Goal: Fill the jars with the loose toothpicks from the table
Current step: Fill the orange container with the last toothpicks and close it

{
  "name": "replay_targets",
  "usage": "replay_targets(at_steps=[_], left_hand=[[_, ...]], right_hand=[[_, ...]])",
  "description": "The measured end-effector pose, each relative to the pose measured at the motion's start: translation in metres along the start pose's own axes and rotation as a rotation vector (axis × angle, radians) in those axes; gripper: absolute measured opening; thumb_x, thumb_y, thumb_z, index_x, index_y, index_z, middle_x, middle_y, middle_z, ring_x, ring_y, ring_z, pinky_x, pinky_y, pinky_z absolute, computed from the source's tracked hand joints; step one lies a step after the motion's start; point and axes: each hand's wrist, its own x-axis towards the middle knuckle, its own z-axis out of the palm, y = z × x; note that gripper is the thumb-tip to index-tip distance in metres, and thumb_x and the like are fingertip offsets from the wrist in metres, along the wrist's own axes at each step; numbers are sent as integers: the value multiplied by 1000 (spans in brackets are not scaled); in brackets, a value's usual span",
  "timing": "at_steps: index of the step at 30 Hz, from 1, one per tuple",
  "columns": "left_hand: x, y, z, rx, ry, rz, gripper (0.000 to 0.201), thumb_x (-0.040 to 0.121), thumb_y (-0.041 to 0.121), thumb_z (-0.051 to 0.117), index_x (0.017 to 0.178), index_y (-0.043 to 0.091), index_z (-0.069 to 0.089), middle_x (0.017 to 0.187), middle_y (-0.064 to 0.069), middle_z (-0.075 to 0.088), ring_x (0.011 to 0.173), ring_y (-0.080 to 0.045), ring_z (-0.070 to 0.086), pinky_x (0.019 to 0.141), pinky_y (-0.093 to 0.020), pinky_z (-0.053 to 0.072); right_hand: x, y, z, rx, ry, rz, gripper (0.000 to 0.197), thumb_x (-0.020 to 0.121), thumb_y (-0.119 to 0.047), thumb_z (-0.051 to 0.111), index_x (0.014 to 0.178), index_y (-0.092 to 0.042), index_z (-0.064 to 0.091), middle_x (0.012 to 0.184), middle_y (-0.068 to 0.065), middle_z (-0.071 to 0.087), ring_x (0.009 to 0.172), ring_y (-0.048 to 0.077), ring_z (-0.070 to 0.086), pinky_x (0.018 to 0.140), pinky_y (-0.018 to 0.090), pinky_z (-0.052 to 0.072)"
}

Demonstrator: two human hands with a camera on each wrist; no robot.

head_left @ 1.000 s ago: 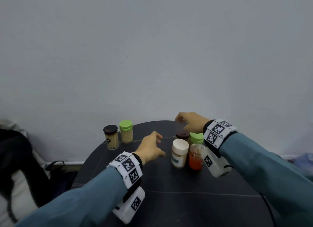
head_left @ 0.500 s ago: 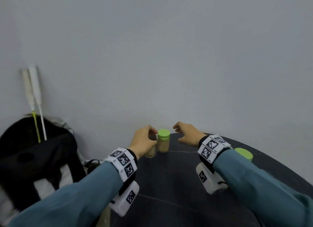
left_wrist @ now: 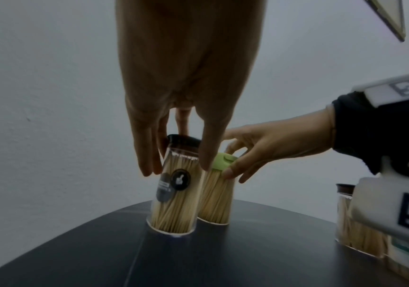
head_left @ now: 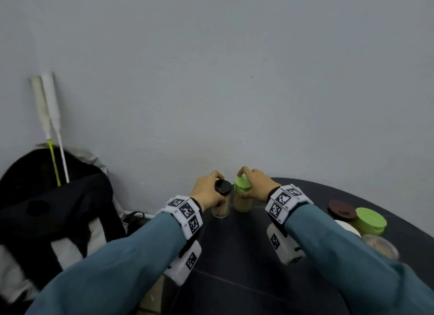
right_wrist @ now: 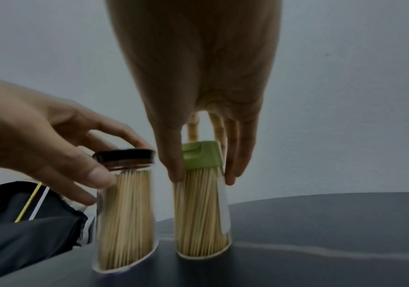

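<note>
Two capped, toothpick-packed jars stand just apart at the round table's far edge. Our left hand grasps the black-lidded jar; our right hand grasps the green-lidded jar beside it. We'd keep thumb and fingers below the lids, lift straight, avoid knocking them together.

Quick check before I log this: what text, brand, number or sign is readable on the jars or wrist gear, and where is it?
No words or numbers read legibly in any view.
Black-lidded jar: dark round label with a pale emblem and a blurred line of text, unreadable.
White-labelled jar, at the left wrist view's right edge: teal band, print too blurred.
Green-lidded jar: no print visible.
Wrist bands: black-and-white square marker codes only; tiny characters beside them too small.
</note>
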Motion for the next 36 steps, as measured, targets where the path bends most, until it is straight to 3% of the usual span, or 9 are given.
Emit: replay_targets(at_steps=[6,11,15,18,23,27,32,36], left_hand=[[-18,10,4,-37,-7,3,50,73,4,76,118,9,53,111,-16,61,87,-21,55,72,-25,44],[-38,34,21,-23,-70,71,52,73,5,76,119,10,52,107,-6,57,88,-15,52,65,-16,39],[-48,59,41,-53,-133,116,51,72,6,78,116,14,52,105,-4,58,85,-13,55,64,-18,43],[-51,76,57,-79,-174,152,51,72,7,78,115,13,52,99,-1,57,81,-11,55,58,-13,42],[-51,94,83,-78,-225,187,52,71,7,79,115,12,51,109,-8,61,89,-16,58,71,-23,48],[-47,100,93,-86,-236,209,51,71,7,79,114,13,51,111,-10,62,96,-22,62,80,-33,54],[-44,104,98,-120,-262,223,51,72,7,79,112,12,48,102,-4,57,88,-16,56,69,-23,47],[-44,105,101,-144,-275,228,51,71,8,80,107,13,44,100,0,54,88,-13,53,60,-13,41]], right_hand=[[-31,10,-20,-62,-47,18,58,83,-22,68,129,-10,36,122,19,48,111,34,50,87,34,41],[-65,27,-46,-119,-67,49,59,80,-21,70,128,-10,37,123,18,51,110,32,52,87,34,43],[-84,44,-64,-168,-76,70,64,81,-20,70,134,-12,36,125,18,52,115,30,50,89,32,41],[-90,57,-73,-217,-88,89,62,82,-22,69,135,-15,39,127,16,52,117,29,48,91,31,40],[-92,72,-74,-265,-142,137,53,79,-17,69,126,-13,45,124,12,54,113,27,52,88,34,44],[-88,80,-69,-293,-163,139,57,74,-20,74,123,-16,46,122,10,55,110,27,54,90,39,47],[-83,86,-61,-328,-159,143,48,72,-33,73,112,-24,48,116,4,60,101,24,58,87,39,50],[-81,88,-62,-338,-204,154,54,76,-21,73,123,-20,47,125,6,56,111,25,55,90,37,47]])
